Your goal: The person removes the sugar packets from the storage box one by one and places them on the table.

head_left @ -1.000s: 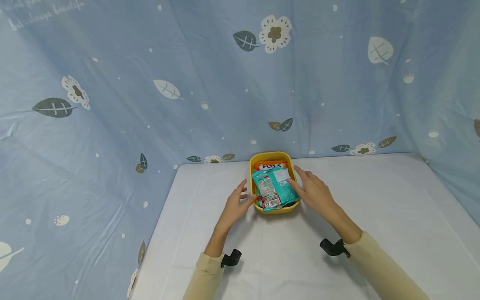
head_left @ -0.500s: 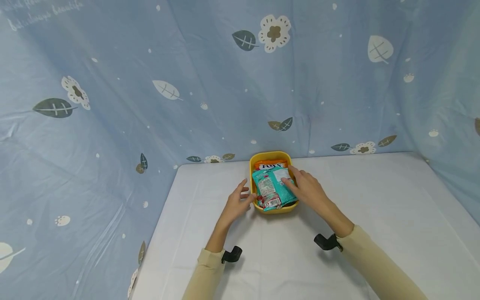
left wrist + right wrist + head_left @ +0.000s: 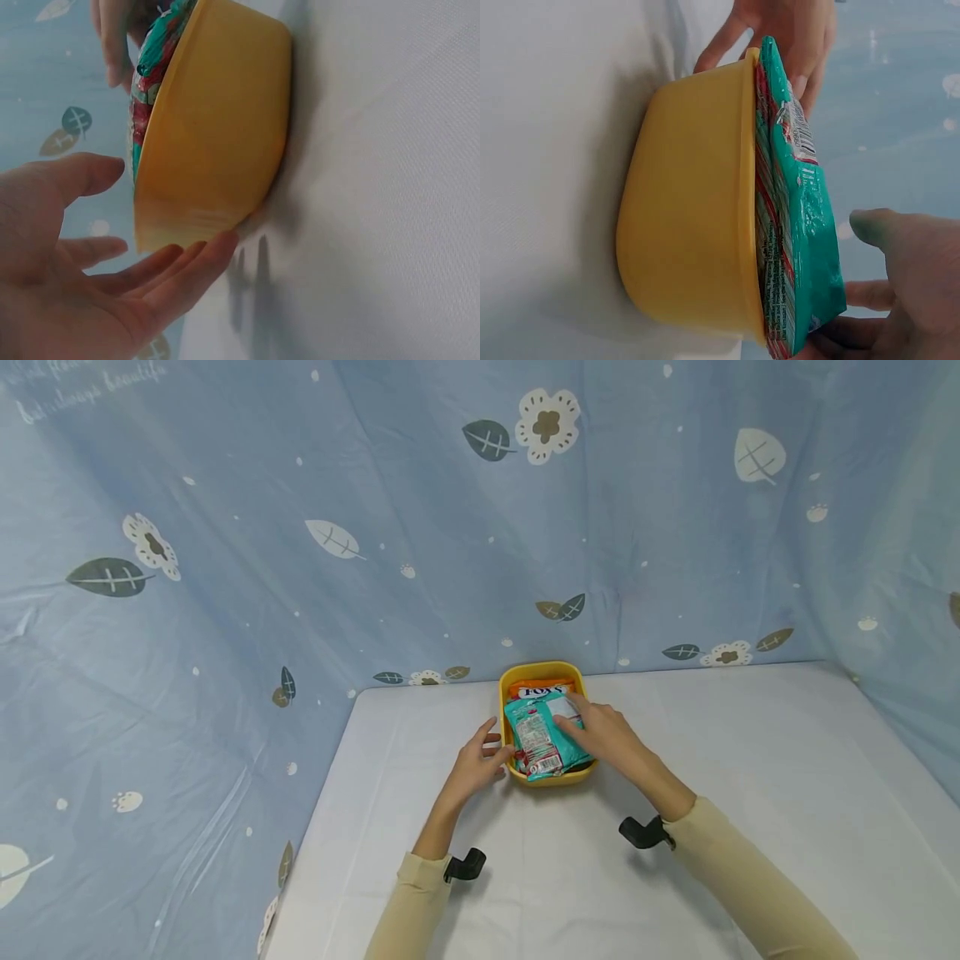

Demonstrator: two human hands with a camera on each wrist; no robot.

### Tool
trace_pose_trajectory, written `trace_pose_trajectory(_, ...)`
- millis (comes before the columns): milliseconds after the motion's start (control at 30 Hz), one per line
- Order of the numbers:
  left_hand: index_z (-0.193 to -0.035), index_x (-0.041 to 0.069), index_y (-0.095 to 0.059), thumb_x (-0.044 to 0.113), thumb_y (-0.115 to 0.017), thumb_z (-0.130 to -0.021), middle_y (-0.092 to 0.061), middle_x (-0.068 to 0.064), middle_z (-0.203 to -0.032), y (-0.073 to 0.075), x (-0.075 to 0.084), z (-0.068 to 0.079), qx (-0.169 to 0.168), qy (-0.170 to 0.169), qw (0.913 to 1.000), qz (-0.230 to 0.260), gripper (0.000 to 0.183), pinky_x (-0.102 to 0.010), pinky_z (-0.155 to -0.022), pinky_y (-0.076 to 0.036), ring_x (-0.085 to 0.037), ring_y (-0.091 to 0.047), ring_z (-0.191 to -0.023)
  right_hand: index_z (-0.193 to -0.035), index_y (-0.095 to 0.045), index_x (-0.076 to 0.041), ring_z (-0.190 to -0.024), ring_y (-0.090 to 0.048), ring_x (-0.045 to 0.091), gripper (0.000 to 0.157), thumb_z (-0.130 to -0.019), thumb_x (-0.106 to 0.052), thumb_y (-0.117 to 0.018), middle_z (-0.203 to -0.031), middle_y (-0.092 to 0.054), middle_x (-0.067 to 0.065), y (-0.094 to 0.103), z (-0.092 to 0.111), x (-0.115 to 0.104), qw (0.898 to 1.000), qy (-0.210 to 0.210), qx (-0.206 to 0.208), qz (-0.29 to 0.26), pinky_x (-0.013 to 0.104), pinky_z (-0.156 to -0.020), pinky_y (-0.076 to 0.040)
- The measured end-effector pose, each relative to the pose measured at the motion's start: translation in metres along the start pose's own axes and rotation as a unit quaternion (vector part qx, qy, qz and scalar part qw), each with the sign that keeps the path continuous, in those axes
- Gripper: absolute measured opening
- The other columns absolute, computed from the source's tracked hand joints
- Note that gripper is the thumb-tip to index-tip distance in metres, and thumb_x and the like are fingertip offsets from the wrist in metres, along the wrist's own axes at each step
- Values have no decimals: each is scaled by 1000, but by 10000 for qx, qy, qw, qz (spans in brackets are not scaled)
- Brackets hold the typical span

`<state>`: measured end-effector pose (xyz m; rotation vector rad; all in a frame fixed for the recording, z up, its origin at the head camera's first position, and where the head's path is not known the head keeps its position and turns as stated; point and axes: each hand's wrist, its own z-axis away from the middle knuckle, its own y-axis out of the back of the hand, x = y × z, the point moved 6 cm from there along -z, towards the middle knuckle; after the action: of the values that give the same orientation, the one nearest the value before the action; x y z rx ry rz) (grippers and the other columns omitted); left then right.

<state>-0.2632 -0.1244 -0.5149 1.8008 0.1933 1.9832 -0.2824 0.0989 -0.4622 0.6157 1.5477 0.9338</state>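
Observation:
A yellow plastic bin [image 3: 557, 782] full of candy packets stands on the table's far side. On top lies a teal candy bag [image 3: 534, 742] with a barcode; behind it shows an orange FOX'S bag [image 3: 542, 684]. My left hand [image 3: 474, 767] is at the bin's left wall, fingertips close beside it and thumb near the rim in the left wrist view. Over the bin's right side reaches my right hand [image 3: 609, 735]. Its fingers are at the teal bag's far edge, while the thumb [image 3: 874, 225] stands apart from the bag. Striped red and green wrapping shows beneath the teal bag.
A white cloth covers the table [image 3: 720, 752]. Right behind the bin hangs a blue curtain [image 3: 450, 527] printed with leaves and flowers, which also runs along the left. Black wrist mounts [image 3: 465, 865] stick out from both sleeves.
My right hand has moved left and inward, from the bin's right rim to over the teal bag. The left hand has stayed nearly still; bin and bags look unmoved.

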Motion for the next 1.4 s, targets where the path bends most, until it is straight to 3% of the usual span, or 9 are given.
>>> trace_pose_trajectory(400, -156, 14, -26, 27, -62, -96, -50, -21, -140, -2, -3, -6, -73, 24, 9999, 109, 70, -39, -81, -64, -37, -59, -121, -148, -38, 1, -130, -50, 43, 70, -97, -43, -57, -144, -50, 26, -4, -4, 0, 9994, -21, -174, -286, 60, -107, -46)
trace_pose_trajectory(700, -155, 18, -28, 29, -64, -95, -50, -21, -140, -3, -3, -9, -211, 10, 9993, 321, 71, -38, -81, -64, -36, -59, -122, -152, -30, -3, -129, -47, 49, 77, -95, -46, -59, -147, -45, 28, -8, -4, 5, 9961, -267, -577, -607, 64, -104, -46)
trace_pose_trajectory(1100, -155, 21, -28, 26, -62, -95, -50, -20, -140, -3, -3, -12, -218, 141, 9993, 285, 69, -33, -78, -64, -33, -60, -120, -152, -31, -2, -132, -45, 47, 83, -91, -45, -66, -150, -40, 27, -10, -13, 9, 9917, -350, -846, -905, 62, -106, -45)
trace_pose_trajectory(1267, -156, 22, -26, 22, -60, -97, -48, -21, -141, -3, -2, -13, -270, 165, 9990, 320, 68, -38, -80, -64, -36, -59, -121, -152, -32, -4, -136, -40, 46, 82, -90, -42, -69, -152, -38, 27, -9, -14, 13, 9899, -346, -863, -1073, 62, -111, -41)
trace_pose_trajectory(1400, -157, 17, -23, 17, -58, -97, -46, -26, -142, -2, 5, -11, -345, 206, 9985, 376, 69, -46, -83, -63, -39, -58, -120, -150, -37, -8, -139, -37, 45, 74, -90, -37, -70, -153, -37, 25, -7, -13, 14, 9885, -221, -836, -1243, 62, -113, -39)
